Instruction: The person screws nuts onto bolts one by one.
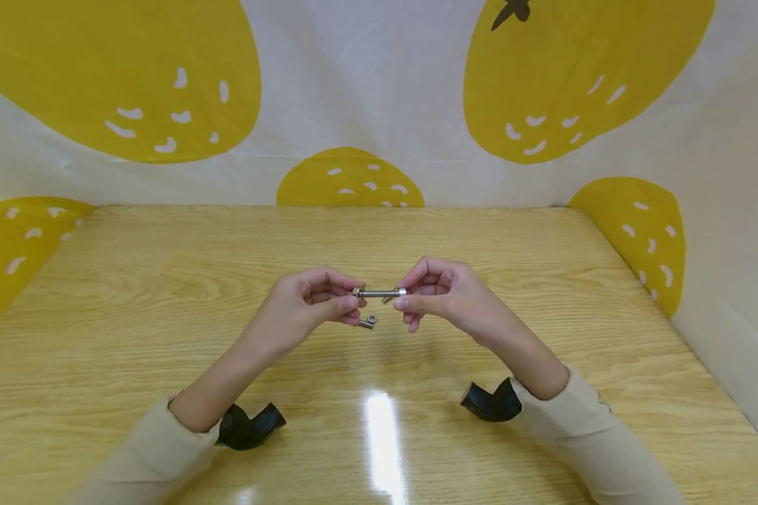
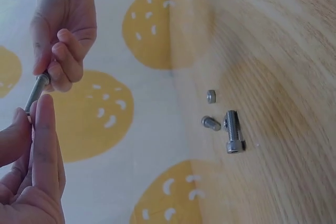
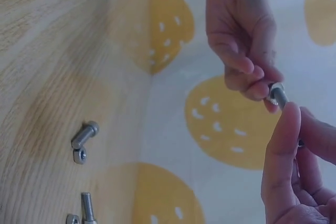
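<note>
Both hands are raised over the table with a metal bolt held level between them. My left hand pinches a nut at the bolt's left end between thumb and fingers. At the other end, my right hand grips the bolt's head the same way. How far the nut sits on the thread cannot be told. The left wrist view shows the bolt's shank bare between the fingertips. In the right wrist view, the nut is partly covered by left fingers.
Two loose bolts, one short-looking and one seen lengthwise, lie on the wooden table beneath the hands. A loose nut lies near them, another nut touches a bolt. A patterned cloth hangs behind the table.
</note>
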Tool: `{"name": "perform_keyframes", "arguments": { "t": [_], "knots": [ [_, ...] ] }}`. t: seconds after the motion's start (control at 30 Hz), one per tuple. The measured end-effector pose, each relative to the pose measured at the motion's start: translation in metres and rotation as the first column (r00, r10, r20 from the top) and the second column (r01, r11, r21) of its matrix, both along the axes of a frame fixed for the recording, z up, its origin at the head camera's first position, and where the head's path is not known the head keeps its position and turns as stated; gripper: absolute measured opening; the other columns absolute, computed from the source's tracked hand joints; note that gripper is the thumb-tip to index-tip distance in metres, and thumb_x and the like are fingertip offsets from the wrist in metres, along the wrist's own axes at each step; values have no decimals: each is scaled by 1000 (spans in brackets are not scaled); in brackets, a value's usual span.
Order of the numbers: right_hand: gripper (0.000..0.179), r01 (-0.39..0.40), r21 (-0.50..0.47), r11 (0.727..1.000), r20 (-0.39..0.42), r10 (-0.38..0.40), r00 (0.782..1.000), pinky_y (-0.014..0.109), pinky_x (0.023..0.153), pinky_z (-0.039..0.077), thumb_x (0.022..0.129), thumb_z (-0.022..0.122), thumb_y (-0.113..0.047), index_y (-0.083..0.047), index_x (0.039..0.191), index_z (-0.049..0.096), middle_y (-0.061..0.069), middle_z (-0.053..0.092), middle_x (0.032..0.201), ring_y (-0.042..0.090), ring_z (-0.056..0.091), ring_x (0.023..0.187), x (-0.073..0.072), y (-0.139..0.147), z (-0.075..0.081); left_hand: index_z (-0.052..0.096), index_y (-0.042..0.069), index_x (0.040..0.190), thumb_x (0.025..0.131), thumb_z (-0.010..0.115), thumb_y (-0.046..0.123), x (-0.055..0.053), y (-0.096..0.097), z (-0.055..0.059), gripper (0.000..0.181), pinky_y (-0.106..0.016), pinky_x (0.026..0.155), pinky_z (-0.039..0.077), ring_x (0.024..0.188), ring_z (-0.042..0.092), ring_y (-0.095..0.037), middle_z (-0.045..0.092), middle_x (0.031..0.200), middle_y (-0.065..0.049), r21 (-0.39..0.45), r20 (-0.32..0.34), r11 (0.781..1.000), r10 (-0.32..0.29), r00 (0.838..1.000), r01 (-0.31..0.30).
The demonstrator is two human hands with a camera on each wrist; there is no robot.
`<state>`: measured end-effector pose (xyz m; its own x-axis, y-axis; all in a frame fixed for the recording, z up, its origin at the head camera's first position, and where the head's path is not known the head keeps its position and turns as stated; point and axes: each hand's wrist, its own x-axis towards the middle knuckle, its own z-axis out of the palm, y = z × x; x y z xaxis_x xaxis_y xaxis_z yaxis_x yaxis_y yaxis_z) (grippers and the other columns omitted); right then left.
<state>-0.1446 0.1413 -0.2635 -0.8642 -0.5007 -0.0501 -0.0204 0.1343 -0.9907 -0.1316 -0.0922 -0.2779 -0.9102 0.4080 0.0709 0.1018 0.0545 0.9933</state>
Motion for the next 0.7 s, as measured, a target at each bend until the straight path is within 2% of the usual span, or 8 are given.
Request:
{"name": "perform_keyframes", "arguments": {
  "t": [0.13,0.3,0.5,0.57,0.7],
  "knots": [
    [18,17,10,1000,-14,-17,1000,34,65,56,85,67,-6,1,97,56,7,66,80,17,63,65,3,-1,3,59,-9,109,89,60,3,-1,-1,4,24,-34,74,56,80,69,-19,68,97,-20,-7,13,1000,-6,1000,6],
    [18,25,17,1000,-53,-24,998,36,67,57,84,66,-5,2,98,56,8,67,83,19,64,66,5,-1,4,61,-8,103,88,62,7,-1,0,7,21,-36,72,57,78,69,-24,70,90,-15,-26,16,999,19,1000,-19],
    [18,33,17,999,-93,-31,995,38,68,56,83,68,-5,2,97,57,10,67,84,21,65,68,5,-1,2,62,-7,99,90,61,14,-1,2,5,23,-33,69,57,75,69,-22,69,87,-18,-57,14,998,28,1000,-27],
    [19,33,19,999,-99,-31,995,38,68,56,83,68,-5,3,96,57,10,67,84,21,65,68,4,-1,2,63,-4,98,91,60,16,0,2,6,22,-32,69,57,76,68,-27,69,86,-17,-67,17,997,29,999,-28],
    [17,34,29,999,-127,-30,991,40,68,56,83,68,-3,3,95,58,9,67,83,22,66,68,3,-1,3,63,-2,97,92,58,21,1,1,7,24,-34,69,57,73,68,-27,68,85,-15,-69,15,997,22,1000,-21]
  ]
}}
